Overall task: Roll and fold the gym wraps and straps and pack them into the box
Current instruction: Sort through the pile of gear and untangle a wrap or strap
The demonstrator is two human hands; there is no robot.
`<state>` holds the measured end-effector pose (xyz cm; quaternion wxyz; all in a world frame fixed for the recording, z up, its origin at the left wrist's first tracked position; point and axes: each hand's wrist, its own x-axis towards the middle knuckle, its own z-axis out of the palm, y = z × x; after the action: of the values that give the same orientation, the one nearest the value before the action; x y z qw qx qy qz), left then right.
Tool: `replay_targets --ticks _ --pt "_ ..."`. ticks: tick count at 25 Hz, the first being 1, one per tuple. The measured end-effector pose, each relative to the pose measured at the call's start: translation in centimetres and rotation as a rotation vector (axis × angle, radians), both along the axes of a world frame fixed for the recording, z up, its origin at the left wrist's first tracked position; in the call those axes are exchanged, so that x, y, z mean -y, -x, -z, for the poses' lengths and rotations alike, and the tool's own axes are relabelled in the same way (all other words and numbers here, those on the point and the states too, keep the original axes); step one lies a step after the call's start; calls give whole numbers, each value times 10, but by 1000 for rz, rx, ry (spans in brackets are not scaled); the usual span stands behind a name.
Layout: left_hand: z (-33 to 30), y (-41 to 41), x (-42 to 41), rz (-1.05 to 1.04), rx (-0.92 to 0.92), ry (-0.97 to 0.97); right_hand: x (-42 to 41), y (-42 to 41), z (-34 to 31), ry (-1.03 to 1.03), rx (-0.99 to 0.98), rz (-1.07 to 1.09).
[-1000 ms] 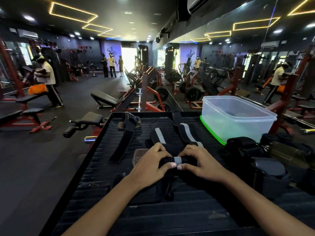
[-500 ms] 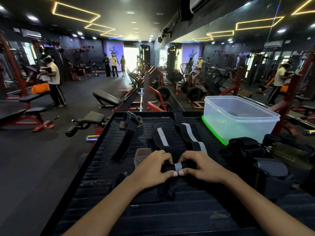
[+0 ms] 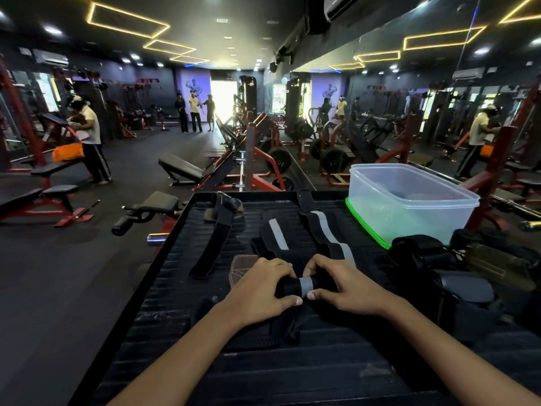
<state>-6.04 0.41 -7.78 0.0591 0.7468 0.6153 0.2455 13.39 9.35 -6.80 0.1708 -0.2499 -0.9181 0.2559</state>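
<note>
Room: dim gym with red-framed machines, benches, a wall mirror on the right and yellow light outlines on the ceiling
Hard to see: dark pile (image 3: 433,268) at the right of the table (image 3: 292,370) is a tangle of black gear, single items cannot be told apart; what lies under the forearms is black on black
Cut off: both forearms leave the bottom edge
Left hand (image 3: 260,291): palm down, fingers curled over the left end of the wrap roll (image 3: 304,287), thumb tip against its near side
Right hand (image 3: 345,285): mirrors it, fingers curled over the right end, thumb pressed to the near side just beside the other thumb
Wrap roll: black with a grey stripe, pinched between both hands at mid-table; its unrolled tail (image 3: 325,230) runs away toward the far edge
Second wrap (image 3: 275,232): flat, striped, just left of that tail
Black strap (image 3: 215,238): lies diagonally, further left
Brown pad (image 3: 243,263): touching the left knuckles
Box (image 3: 409,197): clear plastic, green rim below, far right of the table; contents unclear
</note>
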Motion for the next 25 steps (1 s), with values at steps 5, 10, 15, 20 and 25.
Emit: replay_targets --ticks 5,10,15,20,25 --pt "-3 1 1 26 37 -8 2 1 -2 11 -21 -35" --pt "0 -3 -1 69 229 -50 1 1 2 77 -78 -38" --pt "-2 2 -5 109 537 -15 2 2 -4 309 -298 -11" --pt "-4 7 -9 137 314 -209 3 1 -8 495 -383 -14" --pt "-36 19 -22 121 -69 -256 0 4 -10 810 -642 54"
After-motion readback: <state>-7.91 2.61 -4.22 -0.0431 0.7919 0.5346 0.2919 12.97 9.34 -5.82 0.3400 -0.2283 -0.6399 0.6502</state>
